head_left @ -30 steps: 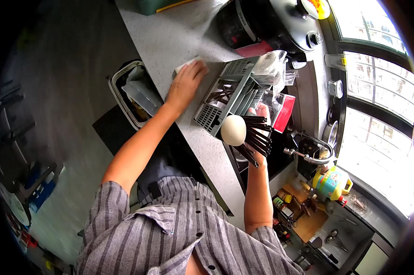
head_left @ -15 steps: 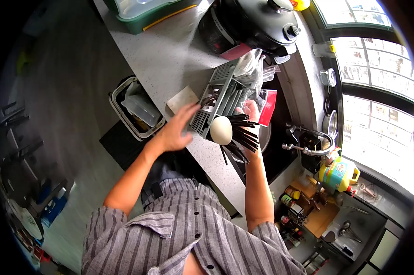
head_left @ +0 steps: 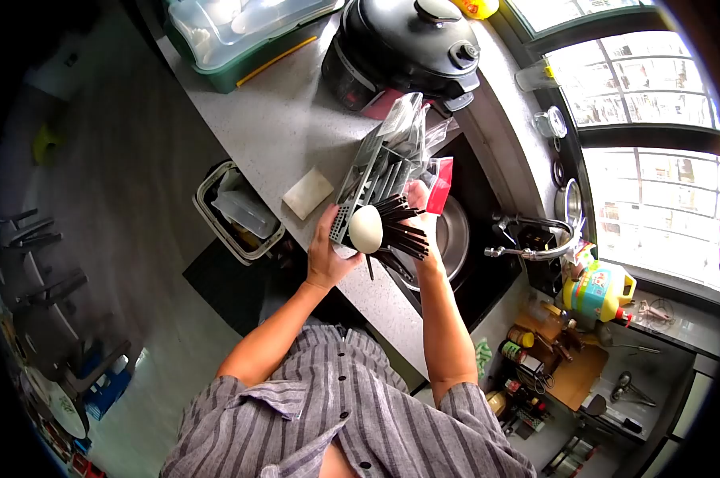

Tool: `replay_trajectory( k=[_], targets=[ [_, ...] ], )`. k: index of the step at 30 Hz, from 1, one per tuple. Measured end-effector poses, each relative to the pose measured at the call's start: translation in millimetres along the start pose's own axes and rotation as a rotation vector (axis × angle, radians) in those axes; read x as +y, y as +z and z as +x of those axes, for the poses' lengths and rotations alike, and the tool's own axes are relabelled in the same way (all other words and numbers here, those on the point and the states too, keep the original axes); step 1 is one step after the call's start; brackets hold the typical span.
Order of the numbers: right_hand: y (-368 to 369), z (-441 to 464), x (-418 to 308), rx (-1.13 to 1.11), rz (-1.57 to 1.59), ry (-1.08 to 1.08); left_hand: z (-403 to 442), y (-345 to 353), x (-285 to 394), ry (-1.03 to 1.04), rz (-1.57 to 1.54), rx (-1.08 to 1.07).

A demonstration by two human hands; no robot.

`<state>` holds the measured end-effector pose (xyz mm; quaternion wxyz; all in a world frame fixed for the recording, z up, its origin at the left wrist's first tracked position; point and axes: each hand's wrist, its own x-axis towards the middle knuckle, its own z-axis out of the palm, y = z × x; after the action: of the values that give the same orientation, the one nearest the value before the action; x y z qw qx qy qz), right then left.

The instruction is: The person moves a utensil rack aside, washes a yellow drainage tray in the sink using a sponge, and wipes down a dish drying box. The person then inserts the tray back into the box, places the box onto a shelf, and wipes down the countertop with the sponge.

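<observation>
A grey utensil basket (head_left: 373, 169) is held between my two hands over the counter's edge near the sink. My left hand (head_left: 326, 256) is wrapped round its near left end. My right hand (head_left: 424, 231) grips its right side, behind black chopsticks (head_left: 400, 225) that fan outward. A cream-coloured rounded utensil head (head_left: 365, 229) sticks out toward me. Clear plastic packets (head_left: 408, 131) and a red packet (head_left: 440, 185) stand at the far side. A pale folded cloth (head_left: 307, 193) lies on the counter, left of the basket.
A black cooker (head_left: 404, 48) and a green box with a clear lid (head_left: 240, 40) stand at the back. The sink (head_left: 453, 239) and tap (head_left: 535, 247) are at the right, with a yellow jug (head_left: 599, 291) beyond. A bin (head_left: 236, 211) stands below the counter's left edge.
My left hand has let go of the cloth and moved onto the basket's near end. The view has shifted, bringing the green box further into sight.
</observation>
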<state>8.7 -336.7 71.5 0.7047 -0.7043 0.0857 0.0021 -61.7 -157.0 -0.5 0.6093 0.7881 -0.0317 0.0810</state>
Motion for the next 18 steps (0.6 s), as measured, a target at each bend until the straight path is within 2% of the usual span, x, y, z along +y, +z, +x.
replay_trajectory(
  k=[3,4,5,7,9,11,13,14,18],
  targets=[
    [-0.5,-6.8,-2.4,0.017,-0.044,0.081,-9.2,-5.5,5.9,-0.004,-0.002,-0.006],
    [10.3,-14.7,-10.2,0.098,0.097,0.039,-15.0,-9.0,10.9,-0.019,-0.014,-0.005],
    [3.1,-15.1,-6.5,-0.002,0.076,0.024,-19.4,-10.8,14.1,-0.032,-0.029,-0.006],
    [5.2,-22.4,-11.5,-0.039,-0.036,-0.071,-21.9,-21.0,27.9,0.098,0.133,0.012],
    [16.6,-38.5,-16.6,0.089,0.133,0.064,-27.7,-31.1,39.3,0.078,0.146,0.024],
    [6.2,-35.6,15.5,-0.102,0.437,-0.04,-31.9,-37.8,49.6,0.138,0.168,0.076],
    [17.4,-50.3,-20.2,0.016,0.138,-0.137,-38.3,-50.2,59.7,0.162,0.169,0.049],
    [9.3,-49.3,-29.4,-0.091,0.175,-0.006,-38.8,-54.9,70.3,0.18,0.174,0.053],
    [17.3,-73.7,-96.8,-0.153,0.318,-0.053,-47.7,-70.8,99.3,0.17,0.119,-0.055]
  ],
)
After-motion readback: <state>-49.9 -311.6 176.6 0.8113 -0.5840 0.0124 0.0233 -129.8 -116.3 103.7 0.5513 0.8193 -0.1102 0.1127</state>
